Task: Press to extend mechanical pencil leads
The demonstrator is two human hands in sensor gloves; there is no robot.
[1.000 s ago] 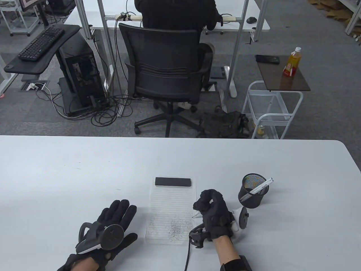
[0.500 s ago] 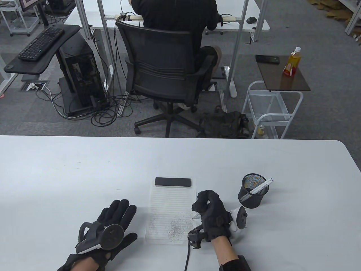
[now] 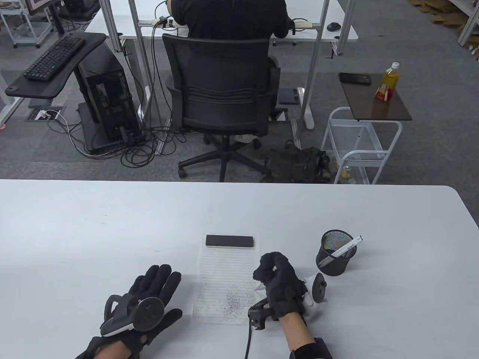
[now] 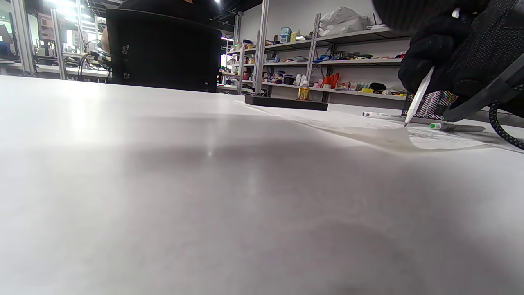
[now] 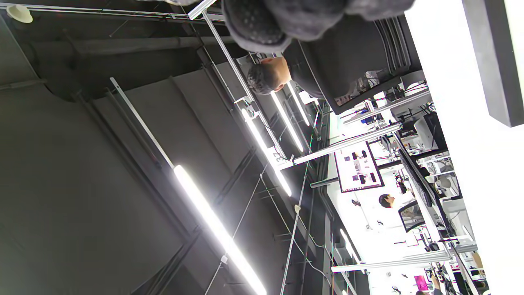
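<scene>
My right hand (image 3: 278, 278) grips a white mechanical pencil (image 3: 259, 286) upright in a fist, tip down just over the right edge of the lined paper (image 3: 228, 276). The thumb sits at the pencil's top end. In the left wrist view the pencil (image 4: 418, 96) slants down from my right hand (image 4: 446, 45), its tip at the paper (image 4: 430, 137). My left hand (image 3: 149, 295) rests flat on the table, fingers spread, empty, left of the paper. The paper carries a patch of grey pencil marks (image 3: 235, 302).
A black mesh pen cup (image 3: 334, 253) with white pens (image 3: 348, 246) stands right of my right hand. A black bar (image 3: 229, 241) lies across the paper's top edge. Two pens (image 4: 409, 118) lie on the table behind the paper. The table's far edge (image 3: 224, 182) runs across mid-frame.
My right hand with the pencil has shifted slightly left and toward me over the paper's edge. My left hand has not moved.
</scene>
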